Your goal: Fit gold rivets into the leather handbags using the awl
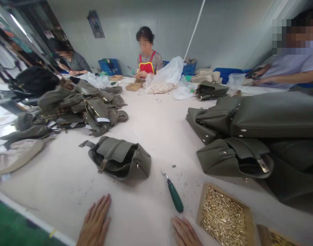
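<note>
Head view: both hands palm down on the desk (69, 184), fingers loosely spread, nothing pinched or held. Right hand (185, 233) is the nearer one to the green-handled awl (174, 195), which lies just ahead of it and slightly left. Awl's long axis runs diagonally, metal tip pointing away up-left, butt end angled back toward the right hand, not touching it. Wooden tray of brass studs (224, 215) sits just right of the right hand. Left hand (95, 222) is farther from the awl. Open olive leather handbag (119, 159) lies ahead of the left hand, well apart from it. More olive bags (235, 157) are heaped beyond the tray.
</note>
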The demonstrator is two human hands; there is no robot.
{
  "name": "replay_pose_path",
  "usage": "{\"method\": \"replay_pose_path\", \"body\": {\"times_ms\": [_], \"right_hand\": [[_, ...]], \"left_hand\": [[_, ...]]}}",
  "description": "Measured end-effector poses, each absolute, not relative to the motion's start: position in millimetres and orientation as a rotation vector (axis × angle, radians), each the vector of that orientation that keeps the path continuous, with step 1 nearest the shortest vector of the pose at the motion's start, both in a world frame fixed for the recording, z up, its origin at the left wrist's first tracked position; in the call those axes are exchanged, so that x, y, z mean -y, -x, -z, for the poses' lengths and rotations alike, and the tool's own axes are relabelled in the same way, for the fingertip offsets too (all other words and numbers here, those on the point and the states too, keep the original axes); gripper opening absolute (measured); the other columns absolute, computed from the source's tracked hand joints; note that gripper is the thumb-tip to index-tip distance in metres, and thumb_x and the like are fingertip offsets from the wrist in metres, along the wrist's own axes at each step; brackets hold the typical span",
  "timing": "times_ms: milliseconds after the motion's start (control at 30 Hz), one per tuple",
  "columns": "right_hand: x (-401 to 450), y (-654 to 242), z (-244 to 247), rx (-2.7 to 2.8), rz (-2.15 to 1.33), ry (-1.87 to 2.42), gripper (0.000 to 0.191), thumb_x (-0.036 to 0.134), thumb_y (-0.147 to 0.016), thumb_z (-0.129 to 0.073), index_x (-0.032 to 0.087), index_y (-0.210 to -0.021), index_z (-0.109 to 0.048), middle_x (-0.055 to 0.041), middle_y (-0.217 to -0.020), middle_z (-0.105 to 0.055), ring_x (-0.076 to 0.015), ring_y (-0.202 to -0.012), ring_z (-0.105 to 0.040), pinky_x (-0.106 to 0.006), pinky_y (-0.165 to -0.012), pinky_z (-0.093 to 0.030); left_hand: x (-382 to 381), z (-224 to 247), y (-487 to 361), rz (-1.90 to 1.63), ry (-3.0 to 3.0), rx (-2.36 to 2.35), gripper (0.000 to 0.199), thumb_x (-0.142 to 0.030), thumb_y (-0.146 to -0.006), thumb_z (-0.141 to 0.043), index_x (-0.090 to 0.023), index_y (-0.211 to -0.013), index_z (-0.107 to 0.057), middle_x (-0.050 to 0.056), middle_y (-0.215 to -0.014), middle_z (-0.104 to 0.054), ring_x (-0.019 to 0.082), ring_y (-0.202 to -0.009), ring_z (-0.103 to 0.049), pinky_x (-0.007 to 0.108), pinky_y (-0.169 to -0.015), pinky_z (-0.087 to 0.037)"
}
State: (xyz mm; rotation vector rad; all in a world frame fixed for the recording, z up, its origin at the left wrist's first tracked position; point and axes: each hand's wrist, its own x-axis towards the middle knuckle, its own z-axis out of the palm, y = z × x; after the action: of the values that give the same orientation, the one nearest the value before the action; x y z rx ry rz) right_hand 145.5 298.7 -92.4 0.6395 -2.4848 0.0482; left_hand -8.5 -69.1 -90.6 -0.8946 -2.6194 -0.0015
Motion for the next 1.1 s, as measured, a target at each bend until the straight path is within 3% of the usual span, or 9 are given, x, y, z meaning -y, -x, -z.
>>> {"method": "replay_pose_path", "body": {"times_ms": [133,267,333,467,733,833,933,1033,1100], "right_hand": [[-290.4,-157.8,82.5,2.59,-0.199,-0.562,0.053,0.023,-0.069,-0.049,0.011,-0.12,-0.059,-0.0114,-0.129,-0.059,-0.028,-0.114,-0.059,-0.042,-0.084,-0.059],[-283.1,-170.2,81.0,2.787,-0.47,-0.441,0.069,0.021,-0.072,-0.052,0.007,-0.139,-0.043,-0.0119,-0.147,-0.038,-0.0297,-0.134,-0.039,-0.05,-0.107,-0.045],[-281.8,-172.0,77.6,2.825,-0.564,-0.432,0.067,0.021,-0.077,-0.052,0.006,-0.141,-0.04,-0.0132,-0.148,-0.036,-0.0295,-0.137,-0.034,-0.05,-0.112,-0.037],[-283.0,-168.5,71.8,2.824,-0.62,-0.521,0.057,0.024,-0.084,-0.051,0.004,-0.136,-0.045,-0.0188,-0.144,-0.041,-0.032,-0.135,-0.036,-0.053,-0.113,-0.034],[-282.2,-157.5,82.1,2.73,-0.542,-0.655,0.052,0.032,-0.092,-0.045,0.009,-0.138,-0.039,-0.0213,-0.143,-0.041,-0.0333,-0.135,-0.035,-0.057,-0.11,-0.031],[-279.5,-155.7,82.4,2.703,-0.515,-0.689,0.052,0.036,-0.093,-0.042,0.007,-0.137,-0.039,-0.0223,-0.141,-0.042,-0.0333,-0.134,-0.035,-0.056,-0.109,-0.031],[-275.4,-153.6,80.4,2.691,-0.479,-0.713,0.052,0.038,-0.094,-0.04,0.005,-0.134,-0.041,-0.0235,-0.138,-0.044,-0.0335,-0.133,-0.037,-0.054,-0.11,-0.031],[-271.8,-152.0,78.9,2.683,-0.446,-0.732,0.053,0.041,-0.095,-0.039,0.005,-0.134,-0.043,-0.0233,-0.137,-0.045,-0.0337,-0.131,-0.039,-0.053,-0.109,-0.032],[-270.3,-152.2,78.6,2.687,-0.428,-0.732,0.054,0.042,-0.095,-0.038,0.005,-0.134,-0.043,-0.0227,-0.136,-0.046,-0.0336,-0.13,-0.04,-0.053,-0.108,-0.034]], "left_hand": [[71.6,90.4,4.2,0.037,0.856,2.678,0.067,-0.025,-0.088,-0.038,-0.026,-0.151,-0.014,0.003,-0.148,-0.039,0.022,-0.134,-0.042,0.04,-0.108,-0.037],[51.7,73.8,-9.8,0.149,0.666,2.858,0.053,-0.029,-0.091,-0.03,-0.023,-0.143,-0.039,0.006,-0.144,-0.045,0.025,-0.132,-0.043,0.048,-0.109,-0.032],[30.4,61.2,-17.8,0.293,0.324,2.933,0.051,-0.028,-0.091,-0.025,-0.017,-0.136,-0.048,0.011,-0.144,-0.045,0.029,-0.134,-0.04,0.057,-0.109,-0.027],[-9.5,52.2,-23.7,0.276,0.015,2.953,0.051,-0.024,-0.092,-0.025,-0.011,-0.137,-0.044,0.018,-0.146,-0.04,0.034,-0.136,-0.034,0.067,-0.104,-0.026],[-3.4,71.4,-9.1,0.392,-0.113,2.882,0.047,-0.021,-0.091,-0.036,-0.016,-0.137,-0.043,0.015,-0.148,-0.039,0.031,-0.139,-0.03,0.062,-0.112,-0.018],[-0.9,69.5,-20.4,0.504,-0.058,2.819,0.047,-0.022,-0.092,-0.035,-0.013,-0.138,-0.039,0.014,-0.148,-0.039,0.026,-0.139,-0.031,0.051,-0.117,-0.022],[9.3,71.9,-68.2,0.597,-0.091,2.709,0.049,-0.026,-0.096,-0.028,-0.013,-0.143,-0.028,0.012,-0.152,-0.03,0.016,-0.142,-0.024,0.036,-0.118,-0.025],[36.0,96.4,-153.1,0.64,-0.294,2.615,0.051,-0.029,-0.097,-0.025,-0.014,-0.146,-0.017,0.014,-0.153,-0.025,0.018,-0.144,-0.019,0.039,-0.119,-0.023],[59.4,129.4,-215.7,0.65,-0.453,2.606,0.049,-0.029,-0.097,-0.025,-0.012,-0.144,-0.021,0.019,-0.15,-0.031,0.022,-0.143,-0.023,0.046,-0.118,-0.026]]}}
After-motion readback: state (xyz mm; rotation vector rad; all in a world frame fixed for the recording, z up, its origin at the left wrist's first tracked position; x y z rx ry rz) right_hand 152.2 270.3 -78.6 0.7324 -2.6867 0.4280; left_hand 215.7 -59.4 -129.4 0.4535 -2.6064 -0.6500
